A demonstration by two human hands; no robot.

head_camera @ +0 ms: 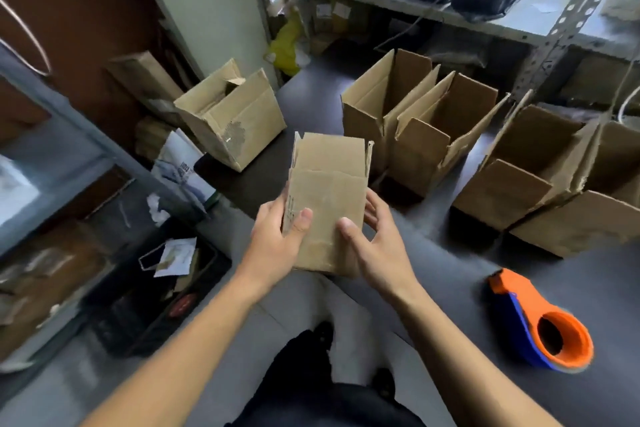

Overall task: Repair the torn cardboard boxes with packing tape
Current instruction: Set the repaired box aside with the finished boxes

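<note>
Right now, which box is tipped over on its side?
The box with the scuffed patch, at the far left of the table. It lies tilted on its side, while the open boxes to its right stand upright, and the small box is in the hands.

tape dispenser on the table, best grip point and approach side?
Probably the orange round hub end of the tape dispenser, taken from above by the right hand, which is nearer. It lies on its side on the table, ring nearest the person and the narrow cutter end pointing away, so fingers stay off the blade.

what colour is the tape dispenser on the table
The plastic tape dispenser is orange and blue, seen in the head view.
</note>
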